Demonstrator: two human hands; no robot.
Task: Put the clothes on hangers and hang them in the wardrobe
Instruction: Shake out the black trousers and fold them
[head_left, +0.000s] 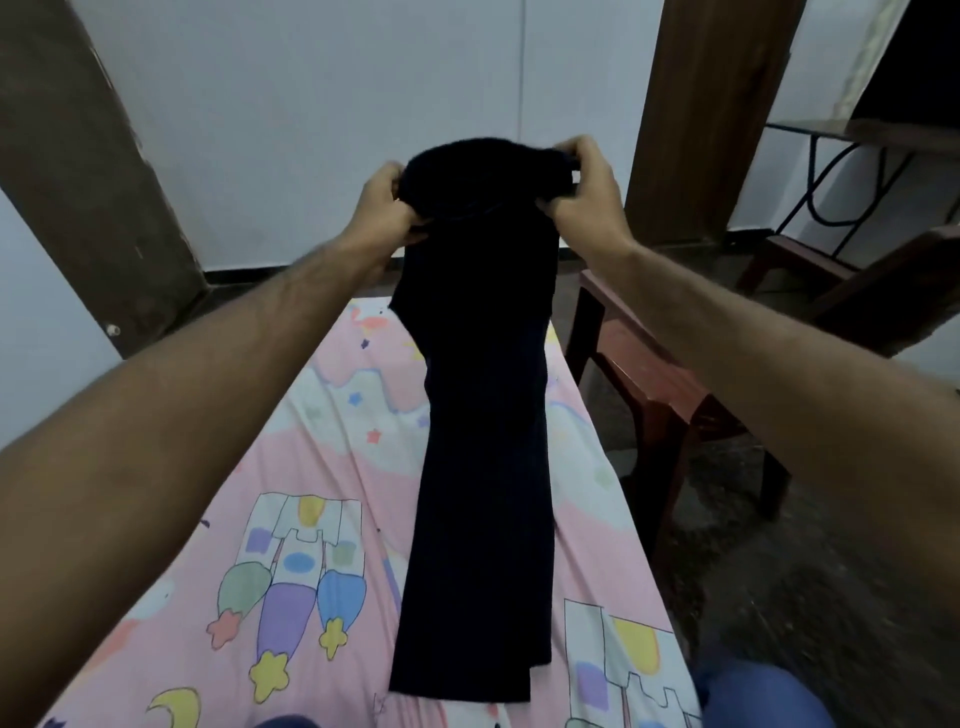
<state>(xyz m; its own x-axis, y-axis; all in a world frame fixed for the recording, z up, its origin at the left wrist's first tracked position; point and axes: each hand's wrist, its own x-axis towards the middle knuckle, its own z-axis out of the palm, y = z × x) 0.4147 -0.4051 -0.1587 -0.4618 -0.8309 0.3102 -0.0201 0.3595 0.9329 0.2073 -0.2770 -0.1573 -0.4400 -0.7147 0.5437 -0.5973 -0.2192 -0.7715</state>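
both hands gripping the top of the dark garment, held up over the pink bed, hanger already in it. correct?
Not quite: no hanger shows in the head view. The left hand and right hand each have a grip on the top of the dark garment, which hangs over the pink bed. Whether its lower end touches the sheet is unclear.

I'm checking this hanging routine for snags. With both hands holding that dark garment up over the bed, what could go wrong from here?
1. No hanger shows in this view, and the left hand and right hand both grip the dark garment, so fetching one likely means letting go.
2. The garment's top is bunched between the hands, so it may go on crooked.
3. Its lower end seems to rest on the patterned bedsheet and may drag or crease.
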